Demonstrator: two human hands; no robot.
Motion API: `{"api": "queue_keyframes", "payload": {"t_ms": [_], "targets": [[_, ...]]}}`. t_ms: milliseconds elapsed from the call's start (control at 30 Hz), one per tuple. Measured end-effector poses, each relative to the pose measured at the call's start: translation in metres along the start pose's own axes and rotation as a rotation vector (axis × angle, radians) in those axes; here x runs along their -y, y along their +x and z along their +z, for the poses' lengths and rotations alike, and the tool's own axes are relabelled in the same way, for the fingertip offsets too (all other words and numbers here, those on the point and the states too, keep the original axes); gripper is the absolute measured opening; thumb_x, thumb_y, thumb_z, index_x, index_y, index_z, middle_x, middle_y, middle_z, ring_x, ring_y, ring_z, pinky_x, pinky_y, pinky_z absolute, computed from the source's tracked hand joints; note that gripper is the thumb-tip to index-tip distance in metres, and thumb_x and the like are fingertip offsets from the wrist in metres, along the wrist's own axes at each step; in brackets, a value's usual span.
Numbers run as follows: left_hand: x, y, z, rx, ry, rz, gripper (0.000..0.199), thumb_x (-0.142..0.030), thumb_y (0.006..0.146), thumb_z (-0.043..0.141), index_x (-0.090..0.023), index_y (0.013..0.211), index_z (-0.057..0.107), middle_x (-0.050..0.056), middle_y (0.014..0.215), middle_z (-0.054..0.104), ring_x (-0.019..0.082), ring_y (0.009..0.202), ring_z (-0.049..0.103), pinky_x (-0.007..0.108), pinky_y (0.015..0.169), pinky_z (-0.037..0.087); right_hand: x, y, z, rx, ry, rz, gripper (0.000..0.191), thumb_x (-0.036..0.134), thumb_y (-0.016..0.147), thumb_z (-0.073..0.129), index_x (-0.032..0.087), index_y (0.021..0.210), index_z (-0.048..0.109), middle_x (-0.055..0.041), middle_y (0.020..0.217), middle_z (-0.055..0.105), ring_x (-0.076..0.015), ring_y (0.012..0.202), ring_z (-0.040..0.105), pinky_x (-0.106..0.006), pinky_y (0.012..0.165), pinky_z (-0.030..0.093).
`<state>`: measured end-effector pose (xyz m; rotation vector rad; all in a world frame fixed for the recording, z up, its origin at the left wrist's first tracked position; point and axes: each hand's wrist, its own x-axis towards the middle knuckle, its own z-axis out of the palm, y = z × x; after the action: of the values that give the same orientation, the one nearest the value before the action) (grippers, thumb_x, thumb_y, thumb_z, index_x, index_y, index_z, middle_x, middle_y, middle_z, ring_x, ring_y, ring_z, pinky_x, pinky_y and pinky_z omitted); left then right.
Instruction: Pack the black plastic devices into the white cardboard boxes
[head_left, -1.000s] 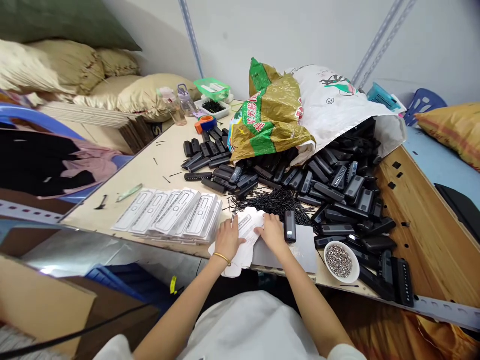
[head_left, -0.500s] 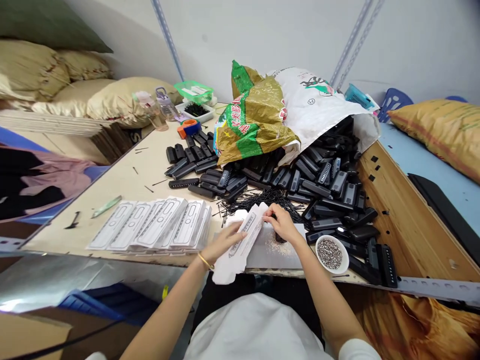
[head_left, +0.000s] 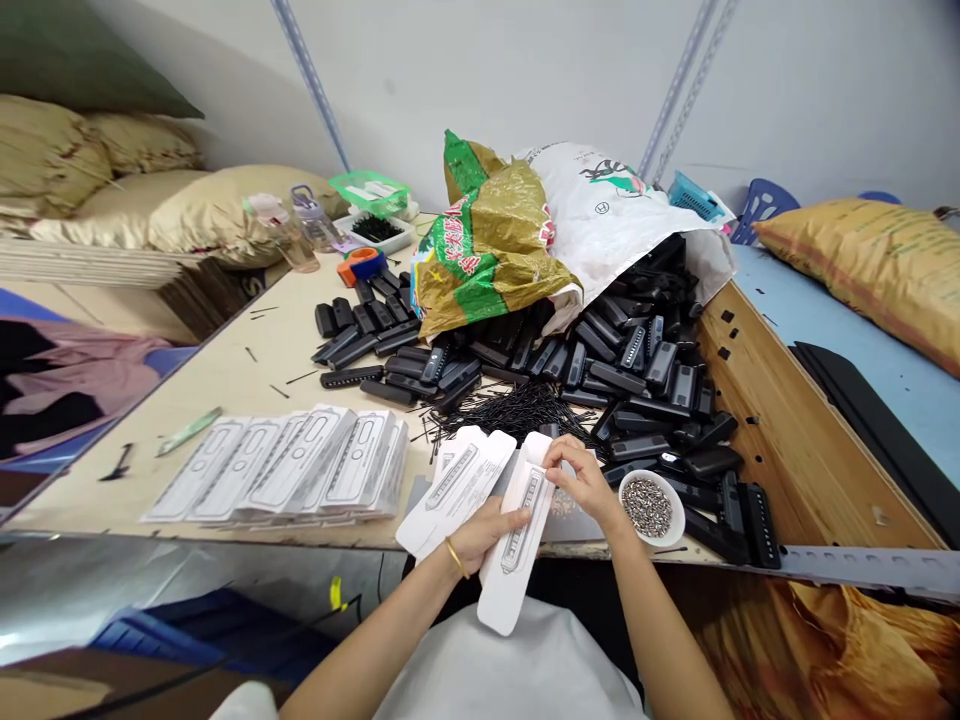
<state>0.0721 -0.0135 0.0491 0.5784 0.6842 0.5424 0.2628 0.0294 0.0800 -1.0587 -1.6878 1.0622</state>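
Observation:
In the head view a white printed paper carton (head_left: 517,562), flat and long with a drawing of a ridged device on it, slants above the table's front edge. My left hand (head_left: 484,532) is closed on it, thumb across the printed face and the other fingers hidden behind. With its fingertips my right hand (head_left: 581,478) pinches the carton's upper right edge. Another printed white panel (head_left: 459,490) fans out left of my left hand; whether it joins the carton I cannot tell. Under my right hand lies a grey sheet (head_left: 581,525) with pale crumbs.
White printed cartons (head_left: 300,465) stand in overlapping piles at left. Black plastic devices (head_left: 637,400) heap up behind my hands, beside thin black sticks (head_left: 517,410). A white bowl of small metal parts (head_left: 651,508) is at right. A wooden board (head_left: 780,440) edges the right side.
The carton has swung more upright and nearer my body, and a second printed panel has spread out to its left. My left hand has moved right; the view has shifted slightly.

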Motion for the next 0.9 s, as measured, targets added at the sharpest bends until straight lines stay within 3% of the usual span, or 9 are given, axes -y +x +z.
{"api": "queue_keyframes", "payload": {"t_ms": [100,200,267,333,433,533,633,733,900], "targets": [[-0.003,0.002,0.008,-0.035,0.057,0.081,0.089,-0.047,0.064,0.078,-0.021,0.138,0.036,0.01,0.095,0.068,0.021,0.069,0.067,0.033,0.061,0.053,0.002,-0.011,0.013,-0.199,-0.016,-0.017,0.02,0.042,0.083,0.057,0.023,0.082,0.063,-0.0051,0.094,0.06,-0.0225,0.096,0.053,-0.04,0.091,0.039],[-0.01,0.005,0.017,-0.093,0.148,0.246,0.113,-0.042,0.068,0.076,-0.034,0.147,-0.003,0.014,0.139,0.046,0.028,0.104,0.062,0.04,0.08,0.054,-0.001,-0.019,0.035,-0.359,0.054,0.111,0.028,0.038,0.084,0.056,0.025,0.108,0.06,-0.0072,0.113,0.057,-0.0229,0.108,0.052,-0.039,0.094,0.041],[-0.013,0.009,0.021,-0.125,0.254,0.359,0.112,-0.038,0.07,0.075,-0.031,0.148,-0.005,0.012,0.152,0.027,0.028,0.128,0.045,0.039,0.101,0.043,-0.004,-0.022,0.049,-0.378,0.08,0.226,0.036,0.037,0.082,0.058,0.025,0.116,0.057,-0.008,0.115,0.057,-0.0229,0.108,0.053,-0.039,0.095,0.042],[-0.012,0.013,0.022,-0.14,0.34,0.433,0.101,-0.037,0.073,0.072,-0.025,0.148,0.006,0.012,0.154,0.023,0.027,0.136,0.034,0.037,0.111,0.031,-0.009,-0.023,0.059,-0.436,0.123,0.307,0.037,0.039,0.081,0.057,0.023,0.115,0.055,-0.0081,0.109,0.059,-0.0223,0.103,0.056,-0.039,0.092,0.044],[-0.007,0.019,0.021,-0.166,0.388,0.474,0.08,-0.04,0.076,0.068,-0.021,0.14,0.024,0.013,0.142,0.04,0.026,0.127,0.045,0.04,0.108,0.034,-0.014,-0.02,0.062,-0.548,0.166,0.366,0.03,0.045,0.078,0.058,0.023,0.099,0.057,-0.0066,0.098,0.06,-0.0216,0.095,0.057,-0.036,0.084,0.048],[-0.003,0.022,0.021,-0.188,0.402,0.464,0.075,-0.042,0.075,0.068,-0.021,0.134,0.028,0.011,0.119,0.056,0.024,0.107,0.057,0.041,0.096,0.045,-0.017,-0.016,0.059,-0.477,0.304,0.435,0.028,0.05,0.075,0.059,0.023,0.077,0.052,-0.0014,0.076,0.056,-0.0183,0.074,0.056,-0.031,0.066,0.048],[-0.002,0.022,0.024,-0.196,0.321,0.375,0.093,-0.043,0.074,0.069,-0.022,0.142,0.01,0.007,0.102,0.061,0.021,0.089,0.063,0.04,0.083,0.051,-0.014,-0.014,0.057,-0.448,0.364,0.413,0.031,0.051,0.076,0.058,0.024,0.072,0.044,0.003,0.065,0.049,-0.0146,0.061,0.05,-0.027,0.056,0.044],[-0.003,0.021,0.026,-0.239,0.177,0.29,0.109,-0.043,0.074,0.069,-0.026,0.144,-0.013,0.006,0.1,0.063,0.019,0.076,0.064,0.039,0.076,0.053,-0.007,-0.015,0.055,-0.509,0.332,0.31,0.027,0.046,0.077,0.06,0.025,0.086,0.046,0.0001,0.08,0.058,-0.0163,0.074,0.056,-0.029,0.068,0.048],[0.001,0.02,0.024,-0.286,0.306,0.237,0.11,-0.045,0.076,0.066,-0.023,0.145,-0.018,0.006,0.094,0.064,0.019,0.068,0.062,0.042,0.072,0.053,-0.006,-0.012,0.047,-0.435,0.556,0.421,0.033,0.052,0.076,0.06,0.023,0.072,0.045,-0.0006,0.076,0.061,-0.014,0.064,0.055,-0.028,0.062,0.047]]}}
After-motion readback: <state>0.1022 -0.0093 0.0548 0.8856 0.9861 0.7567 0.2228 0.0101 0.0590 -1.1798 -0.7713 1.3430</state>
